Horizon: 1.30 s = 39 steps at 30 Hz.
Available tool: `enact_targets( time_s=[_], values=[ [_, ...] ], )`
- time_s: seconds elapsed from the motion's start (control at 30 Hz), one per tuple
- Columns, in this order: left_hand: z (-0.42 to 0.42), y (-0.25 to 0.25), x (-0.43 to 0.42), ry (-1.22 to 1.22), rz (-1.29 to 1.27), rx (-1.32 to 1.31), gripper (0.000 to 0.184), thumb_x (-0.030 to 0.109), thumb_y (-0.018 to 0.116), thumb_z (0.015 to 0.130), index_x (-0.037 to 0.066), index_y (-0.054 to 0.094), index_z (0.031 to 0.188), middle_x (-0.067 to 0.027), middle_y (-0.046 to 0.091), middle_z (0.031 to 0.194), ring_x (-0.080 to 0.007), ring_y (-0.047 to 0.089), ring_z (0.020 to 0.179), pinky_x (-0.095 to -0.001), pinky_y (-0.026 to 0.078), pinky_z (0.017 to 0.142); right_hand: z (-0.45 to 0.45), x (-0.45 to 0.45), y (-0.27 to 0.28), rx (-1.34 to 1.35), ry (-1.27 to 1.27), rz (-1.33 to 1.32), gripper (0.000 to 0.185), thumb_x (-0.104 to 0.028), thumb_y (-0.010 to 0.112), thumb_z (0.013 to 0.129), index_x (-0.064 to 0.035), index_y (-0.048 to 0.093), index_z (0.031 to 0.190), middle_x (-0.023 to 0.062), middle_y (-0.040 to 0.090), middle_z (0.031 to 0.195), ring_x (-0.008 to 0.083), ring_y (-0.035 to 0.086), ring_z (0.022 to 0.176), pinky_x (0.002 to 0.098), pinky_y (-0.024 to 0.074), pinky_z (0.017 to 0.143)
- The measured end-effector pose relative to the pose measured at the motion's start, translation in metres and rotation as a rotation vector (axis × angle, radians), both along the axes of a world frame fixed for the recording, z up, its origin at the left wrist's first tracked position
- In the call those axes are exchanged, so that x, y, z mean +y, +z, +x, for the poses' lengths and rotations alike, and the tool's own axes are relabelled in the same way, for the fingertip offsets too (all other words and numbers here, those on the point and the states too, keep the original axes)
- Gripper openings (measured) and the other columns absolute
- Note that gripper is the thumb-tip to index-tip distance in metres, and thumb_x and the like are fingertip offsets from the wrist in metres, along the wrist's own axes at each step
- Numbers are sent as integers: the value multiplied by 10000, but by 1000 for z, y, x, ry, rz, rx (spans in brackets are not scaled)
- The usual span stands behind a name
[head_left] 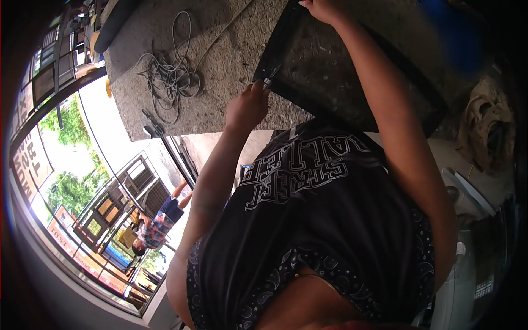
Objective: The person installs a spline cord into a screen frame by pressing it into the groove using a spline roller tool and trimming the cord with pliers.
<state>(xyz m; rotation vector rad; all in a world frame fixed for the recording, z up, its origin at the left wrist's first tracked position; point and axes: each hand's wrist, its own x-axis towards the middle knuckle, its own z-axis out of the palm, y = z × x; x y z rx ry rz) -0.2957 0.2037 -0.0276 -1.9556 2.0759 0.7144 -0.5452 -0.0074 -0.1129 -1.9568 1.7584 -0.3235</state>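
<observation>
My left hand [247, 107] is closed around what looks like a small paintbrush [268, 82], with a metal ferrule and dark bristles. The bristles are over the near-left corner of a flat panel with a black frame [297, 98], and I cannot tell whether they touch it. The panel's dark middle [335, 77] has pale specks. At the top edge of the view, my right hand [325, 10] is over the panel's far side, with one fingertip showing near the frame. Its other fingers are cut off.
A tangled grey cable [173, 82] lies on the rough, speckled tabletop [220, 71], left of the panel. A dark rolled object [116, 25] is at the far-left edge. A brown cloth or bag [487, 124] hangs at right. Through the window, another person [157, 231] is outside.
</observation>
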Motion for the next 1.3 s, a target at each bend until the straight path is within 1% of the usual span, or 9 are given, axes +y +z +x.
enact_targets(
  time_s=[0.2,0.3,0.37,0.47,0.6,0.9,1.07,1.23,1.3],
  values=[
    [-11,5,10,-111,-66,96,259,312,536,974,104,531,1127,-182,683,931,-441,672,757,-550,545,629,10,-2,28,133,24,194,367,-327,595,980,-6,661,1146,230,608,1241,378,626,1105,510,512,921],
    [-3,-5,11,-46,-73,66,271,304,532,977,93,531,1149,-206,678,940,-454,667,783,-551,544,645,9,-2,14,155,61,59,395,-315,569,996,6,607,1223,241,575,1283,385,597,1149,509,498,948],
    [9,-11,15,54,-37,8,298,293,528,984,78,532,1191,-245,669,966,-474,658,839,-565,538,696,7,-3,8,142,68,77,398,-311,552,1006,15,588,1231,238,576,1276,384,587,1160,508,492,953],
    [17,-13,14,47,-56,-53,274,310,514,983,96,506,1154,-215,670,955,-464,670,796,-581,540,654,4,1,1,79,76,68,394,-313,540,1013,25,585,1209,233,583,1256,386,587,1148,508,489,948],
    [8,-8,10,72,-7,-101,288,313,506,989,86,497,1167,-241,665,976,-479,663,825,-592,534,682,2,4,-5,32,62,-25,389,-321,539,1014,30,592,1172,230,591,1229,387,595,1123,507,486,945],
    [-7,-5,1,97,44,-139,270,301,486,1003,79,481,1157,-255,666,992,-486,657,875,-587,532,718,2,8,-15,125,44,-156,430,-322,535,1017,55,582,1217,239,603,1218,392,602,1120,501,485,953],
    [-19,2,-19,77,129,-183,277,326,465,1017,86,456,1156,-238,660,1024,-483,666,889,-590,540,725,4,8,1,160,92,-17,456,-339,520,1022,56,574,1242,231,598,1238,388,604,1122,500,493,953],
    [-17,-1,-23,62,129,-185,291,333,457,1021,69,462,1142,-259,660,1019,-482,661,919,-587,541,740,5,9,0,187,60,-54,460,-343,526,1018,53,574,1246,226,593,1256,379,604,1131,494,500,952],
    [-26,-1,-37,55,132,-177,310,344,458,1019,63,460,1152,-257,658,1035,-475,666,934,-578,549,747,3,12,25,190,57,16,458,-341,532,1015,53,575,1244,226,592,1260,378,603,1137,493,500,954]
  ],
)
